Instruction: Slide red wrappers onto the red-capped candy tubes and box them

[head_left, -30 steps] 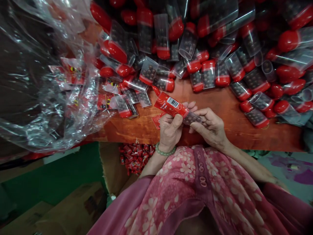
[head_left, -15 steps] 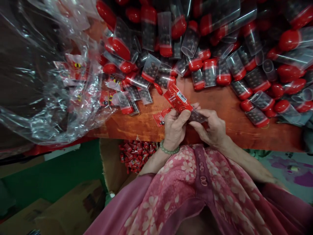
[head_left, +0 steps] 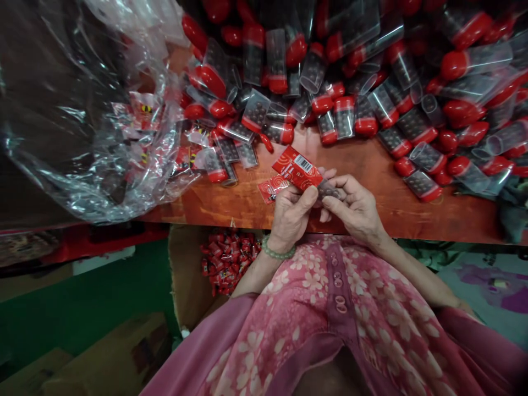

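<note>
Between my two hands is a red printed packet [head_left: 297, 169] with a barcode, its flat end pointing up and left. My left hand [head_left: 292, 217], a green bead bracelet on its wrist, pinches the packet near its lower end with the thumb on top. Fingers of my right hand [head_left: 357, 209] close round a see-through container of dark balls [head_left: 330, 191] at that same end. How far the container sits inside the packet is hidden by my fingers. A second red packet [head_left: 270, 190] lies flat on the table just beyond my left hand.
Many clear containers with red caps and dark balls [head_left: 344, 118] are heaped across the back of the wooden table [head_left: 412, 217]. Crumpled clear plastic [head_left: 160, 187] covers the left side, with red packets around it. Below the edge, a cardboard box [head_left: 187, 275] holds many red-wrapped pieces [head_left: 226, 258].
The whole view has shifted slightly. My right fingers have moved in closer to the left hand on the container, and the packet's printed face now lies flatter and wider toward me.
</note>
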The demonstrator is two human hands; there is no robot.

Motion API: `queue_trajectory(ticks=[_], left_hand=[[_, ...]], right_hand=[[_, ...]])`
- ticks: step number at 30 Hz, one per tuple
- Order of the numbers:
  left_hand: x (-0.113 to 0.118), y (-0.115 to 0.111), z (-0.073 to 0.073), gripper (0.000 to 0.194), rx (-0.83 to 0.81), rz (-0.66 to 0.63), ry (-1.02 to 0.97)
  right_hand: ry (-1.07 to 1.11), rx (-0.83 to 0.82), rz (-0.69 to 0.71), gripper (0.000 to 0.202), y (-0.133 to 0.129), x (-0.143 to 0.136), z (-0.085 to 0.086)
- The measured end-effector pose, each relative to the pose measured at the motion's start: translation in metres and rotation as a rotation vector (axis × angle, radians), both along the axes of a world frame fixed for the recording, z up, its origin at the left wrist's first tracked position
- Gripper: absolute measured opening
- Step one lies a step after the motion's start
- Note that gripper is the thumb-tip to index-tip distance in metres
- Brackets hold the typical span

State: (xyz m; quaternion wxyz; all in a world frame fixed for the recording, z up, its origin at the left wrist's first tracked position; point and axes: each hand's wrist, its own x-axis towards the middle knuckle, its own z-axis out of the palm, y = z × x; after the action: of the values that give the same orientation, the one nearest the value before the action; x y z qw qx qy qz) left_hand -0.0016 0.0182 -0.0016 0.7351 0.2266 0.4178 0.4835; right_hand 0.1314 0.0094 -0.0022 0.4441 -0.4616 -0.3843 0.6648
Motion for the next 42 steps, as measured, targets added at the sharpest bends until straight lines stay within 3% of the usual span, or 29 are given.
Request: queue_trajectory(ticks=[4,8,13,22,27,31,35,38,42], left_hand=[[0.001,-0.006,0.005,0.052,0.041,0.096,0.004],[0.007,-0.018,0.009,0.052,0.011,0.074,0.014],[0.013,-0.029,0.007,0.051,-0.036,0.067,0.013],[0.003,-0.038,0.007,0.05,-0.051,-0.173,-0.043],[-0.004,-0.04,0.008,0.045,0.015,-0.291,-0.036],[-0.014,-0.042,0.006,0.041,0.052,-0.291,-0.034],[-0.039,-0.059,0.006,0.042,-0.006,-0.275,0.098],[-0.075,-0.09,0.002,0.043,-0.048,-0.134,0.383],[-0.147,-0.146,-0.012,0.041,-0.141,0.169,0.83]], right_hand=[[0.01,0.045,0.027,0.046,-0.009,-0.001,0.001],[-0.002,0.075,0.026,0.047,-0.019,-0.003,-0.001],[-0.108,0.177,-0.083,0.058,-0.025,-0.003,-0.007],[-0.132,0.285,-0.077,0.068,-0.022,0.009,-0.015],[-0.177,0.362,0.026,0.065,-0.018,0.013,-0.022],[-0.206,0.383,0.169,0.063,-0.012,0.011,-0.025],[-0.303,0.409,0.518,0.057,-0.008,0.007,-0.018],[-0.437,0.477,0.726,0.04,-0.003,0.006,-0.013],[-0.76,0.778,0.515,0.022,0.016,0.004,-0.019]])
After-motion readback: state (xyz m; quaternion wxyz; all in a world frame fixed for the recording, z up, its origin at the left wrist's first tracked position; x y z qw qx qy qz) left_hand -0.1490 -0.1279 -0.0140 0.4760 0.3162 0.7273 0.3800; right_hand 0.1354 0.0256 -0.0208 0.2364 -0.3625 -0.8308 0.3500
